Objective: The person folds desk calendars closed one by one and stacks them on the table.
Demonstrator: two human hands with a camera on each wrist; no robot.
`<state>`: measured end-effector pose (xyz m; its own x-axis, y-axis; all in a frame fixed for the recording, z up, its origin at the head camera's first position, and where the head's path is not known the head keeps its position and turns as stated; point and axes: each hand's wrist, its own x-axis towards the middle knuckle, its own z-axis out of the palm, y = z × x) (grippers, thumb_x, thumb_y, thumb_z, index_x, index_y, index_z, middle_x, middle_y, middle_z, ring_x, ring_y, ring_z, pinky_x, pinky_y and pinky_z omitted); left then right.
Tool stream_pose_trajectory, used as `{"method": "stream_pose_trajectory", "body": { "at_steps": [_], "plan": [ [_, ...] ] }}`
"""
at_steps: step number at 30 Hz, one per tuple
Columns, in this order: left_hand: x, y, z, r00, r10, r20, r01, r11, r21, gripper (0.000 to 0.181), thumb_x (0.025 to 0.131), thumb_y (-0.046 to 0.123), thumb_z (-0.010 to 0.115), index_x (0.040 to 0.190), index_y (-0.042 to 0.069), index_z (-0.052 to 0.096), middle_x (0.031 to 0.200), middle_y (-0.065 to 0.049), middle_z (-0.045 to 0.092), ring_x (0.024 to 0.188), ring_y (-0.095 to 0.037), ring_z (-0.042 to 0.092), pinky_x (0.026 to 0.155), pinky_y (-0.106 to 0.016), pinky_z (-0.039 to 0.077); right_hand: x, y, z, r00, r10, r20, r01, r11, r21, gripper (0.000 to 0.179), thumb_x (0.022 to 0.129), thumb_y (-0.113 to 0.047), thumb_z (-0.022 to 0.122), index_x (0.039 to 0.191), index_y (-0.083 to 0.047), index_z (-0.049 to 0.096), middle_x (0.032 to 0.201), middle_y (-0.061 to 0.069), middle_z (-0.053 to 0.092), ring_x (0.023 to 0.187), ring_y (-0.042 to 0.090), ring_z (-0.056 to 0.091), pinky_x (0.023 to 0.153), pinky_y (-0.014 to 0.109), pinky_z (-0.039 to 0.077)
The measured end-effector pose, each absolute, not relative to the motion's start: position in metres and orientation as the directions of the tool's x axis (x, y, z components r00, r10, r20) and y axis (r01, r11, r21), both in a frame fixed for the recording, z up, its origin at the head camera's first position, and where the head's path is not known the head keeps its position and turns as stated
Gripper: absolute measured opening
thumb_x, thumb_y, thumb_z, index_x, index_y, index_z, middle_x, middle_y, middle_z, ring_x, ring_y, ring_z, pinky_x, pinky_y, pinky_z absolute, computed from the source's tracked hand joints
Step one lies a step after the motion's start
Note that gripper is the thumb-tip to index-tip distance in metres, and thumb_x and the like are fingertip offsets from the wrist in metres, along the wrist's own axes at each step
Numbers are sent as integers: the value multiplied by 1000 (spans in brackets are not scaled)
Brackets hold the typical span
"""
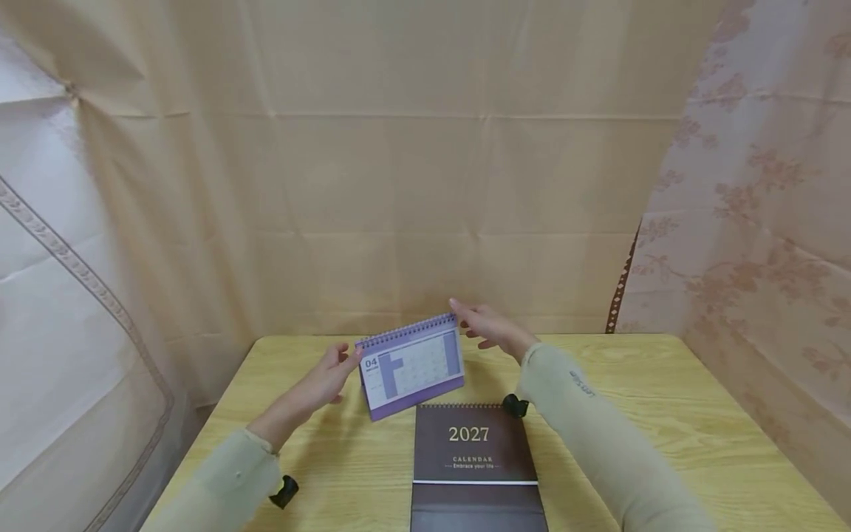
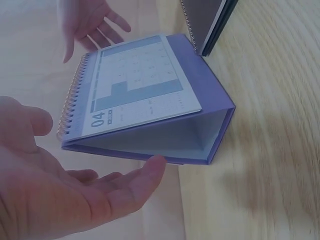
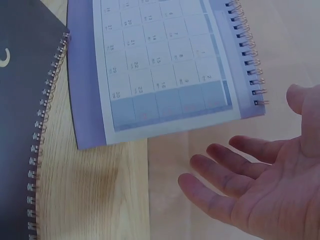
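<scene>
A purple desk calendar [image 1: 417, 367] showing month 04 stands on the table like a tent, its spiral binding on top. My left hand [image 1: 330, 377] is beside its left end, thumb and fingers spread; in the left wrist view a fingertip overlaps the calendar's edge, and I cannot tell whether it touches. At the other end, my right hand [image 3: 270, 180] has its fingers extended, with a gap between them and the calendar in the right wrist view. Closer to me lies a dark brown spiral-bound calendar [image 1: 473, 451] marked 2027, near neither hand's fingers.
Both calendars are on a light wooden table [image 1: 618, 421]. A beige curtain [image 1: 425, 185] hangs behind its far edge, with patterned cloth [image 1: 764, 244] along the right and pale cloth [image 1: 60, 332] on the left.
</scene>
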<state>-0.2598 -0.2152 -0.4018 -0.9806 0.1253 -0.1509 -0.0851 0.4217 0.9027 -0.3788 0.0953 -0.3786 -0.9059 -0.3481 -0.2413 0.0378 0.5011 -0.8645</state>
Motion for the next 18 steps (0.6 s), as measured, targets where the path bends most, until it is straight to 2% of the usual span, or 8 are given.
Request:
{"method": "stream_pose_trajectory", "body": {
  "at_steps": [6,12,18],
  "plan": [
    [-264,-208,-404,-972,130,-196,-128,406,905,81,108,53,35,155,-9,12,158,-35,20,140,-56,30,97,-64,47,-378,90,-380,-909,-332,-252,73,470,-880,85,97,-74,40,143,-3,52,145,22,51,134,43,48,101,55,46],
    [-272,-206,-406,-958,157,-239,-165,382,909,81,106,61,28,155,-4,22,159,-33,21,140,-58,29,94,-64,49,-379,85,-383,-924,-287,-252,85,490,-868,80,98,-71,42,134,-2,58,136,20,58,122,40,57,96,54,49],
    [-274,-204,-404,-943,222,-248,-159,354,922,76,106,62,21,157,8,34,162,-28,19,140,-62,23,95,-68,46,-378,82,-381,-943,-218,-250,102,528,-843,79,97,-68,49,133,2,55,131,20,59,117,40,60,97,57,49]
  ]
}}
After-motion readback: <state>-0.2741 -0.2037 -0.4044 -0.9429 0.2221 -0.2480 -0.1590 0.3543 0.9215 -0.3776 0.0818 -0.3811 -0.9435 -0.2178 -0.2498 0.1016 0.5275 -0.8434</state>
